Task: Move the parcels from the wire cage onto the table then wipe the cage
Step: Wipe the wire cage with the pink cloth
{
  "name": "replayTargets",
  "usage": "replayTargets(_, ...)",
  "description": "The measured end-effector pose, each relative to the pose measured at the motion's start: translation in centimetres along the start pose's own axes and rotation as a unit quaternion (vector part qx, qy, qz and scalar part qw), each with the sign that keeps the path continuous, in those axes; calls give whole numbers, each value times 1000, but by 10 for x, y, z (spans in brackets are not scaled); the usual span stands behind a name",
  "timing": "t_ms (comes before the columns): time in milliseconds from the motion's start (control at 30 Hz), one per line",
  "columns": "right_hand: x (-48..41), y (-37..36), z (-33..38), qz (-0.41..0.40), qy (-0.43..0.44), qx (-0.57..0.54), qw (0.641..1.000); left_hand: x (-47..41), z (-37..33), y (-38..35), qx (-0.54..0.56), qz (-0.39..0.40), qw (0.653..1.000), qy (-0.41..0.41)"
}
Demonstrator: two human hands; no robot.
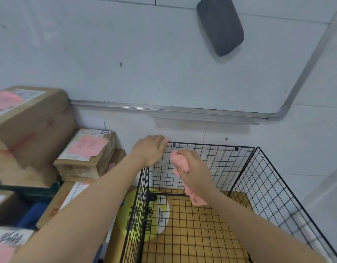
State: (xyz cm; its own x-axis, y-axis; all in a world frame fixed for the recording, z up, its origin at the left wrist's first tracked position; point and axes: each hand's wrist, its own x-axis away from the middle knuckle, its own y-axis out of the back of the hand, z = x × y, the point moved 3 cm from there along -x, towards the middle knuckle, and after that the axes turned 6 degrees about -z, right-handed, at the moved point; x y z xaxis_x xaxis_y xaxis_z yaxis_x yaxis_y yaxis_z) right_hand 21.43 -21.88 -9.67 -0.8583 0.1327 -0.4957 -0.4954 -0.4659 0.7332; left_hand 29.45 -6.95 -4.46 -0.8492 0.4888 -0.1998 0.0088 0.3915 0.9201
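This looks like a parcel room or small courier pick-up point in an office-like space. At 9 o'clock, taped cardboard parcels [31,128] are stacked, most with a printed shipping label and a pink note. One label [10,239] at 8 o'clock bears a handwritten number. A black wire cage [277,186] at 5 o'clock stands close to the white tiled wall [315,149]. At 12 o'clock a metal-framed whiteboard [163,54] with a marker tray [201,118] hangs on that wall, a dark eraser [219,25] stuck to it at 1 o'clock.
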Motion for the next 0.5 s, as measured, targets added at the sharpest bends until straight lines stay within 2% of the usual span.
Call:
replayTargets(200, -15, -52, 44, -18, -26, -88, 996, -5, 6, -5, 13, -15, 1000, -4)
replayTargets(367, -15, -66, 41, -41, -56, -144, 987, -10, 13, -12, 50, -7, 998, -25)
replayTargets(500, -11, -59, 31, -74, -64, -139, 985, -13, 18, -13, 110, -17, 994, -16)
